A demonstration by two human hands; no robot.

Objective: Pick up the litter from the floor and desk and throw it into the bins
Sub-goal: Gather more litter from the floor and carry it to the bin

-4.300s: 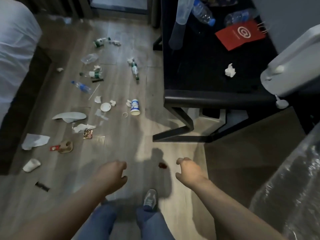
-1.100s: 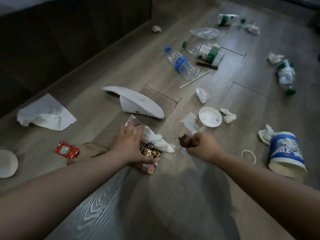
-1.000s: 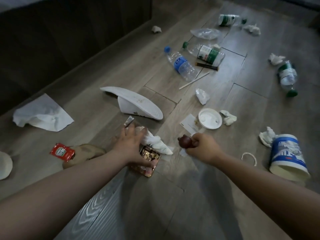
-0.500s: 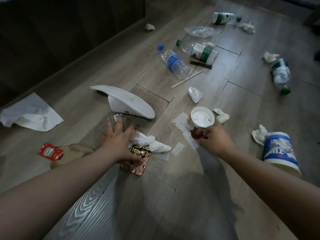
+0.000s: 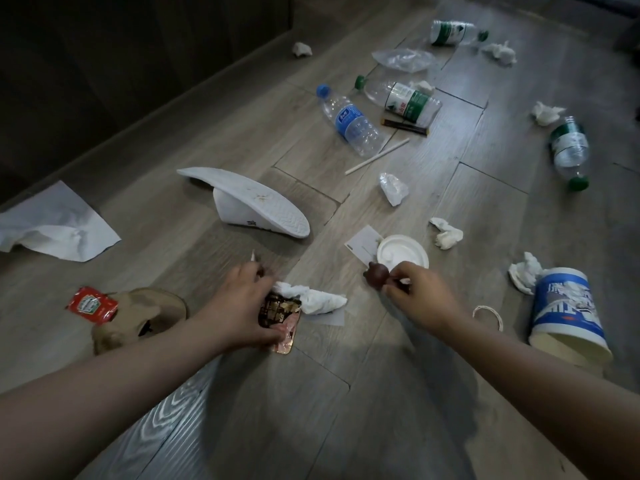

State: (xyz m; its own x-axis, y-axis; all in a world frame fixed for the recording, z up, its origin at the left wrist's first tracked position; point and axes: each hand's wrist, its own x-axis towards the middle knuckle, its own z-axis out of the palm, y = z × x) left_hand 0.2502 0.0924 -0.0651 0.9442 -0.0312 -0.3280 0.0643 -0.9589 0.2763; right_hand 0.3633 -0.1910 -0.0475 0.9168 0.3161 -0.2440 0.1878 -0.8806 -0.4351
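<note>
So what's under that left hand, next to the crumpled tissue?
A shiny foil wrapper, which the left hand grips. The crumpled tissue lies against its far edge. The part of the wrapper beneath the palm is hidden.

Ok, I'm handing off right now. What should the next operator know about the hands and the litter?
Left hand grips the foil wrapper, with a crumpled tissue right beside it.
Right hand pinches a small dark brown scrap.
No bin is in view, and nothing is shown binned.
Left on the floor: blue-capped bottle, green-labelled bottles, paper cup, white lid, ketchup sachet, slipper, loose tissues.
The desk is out of view.
</note>
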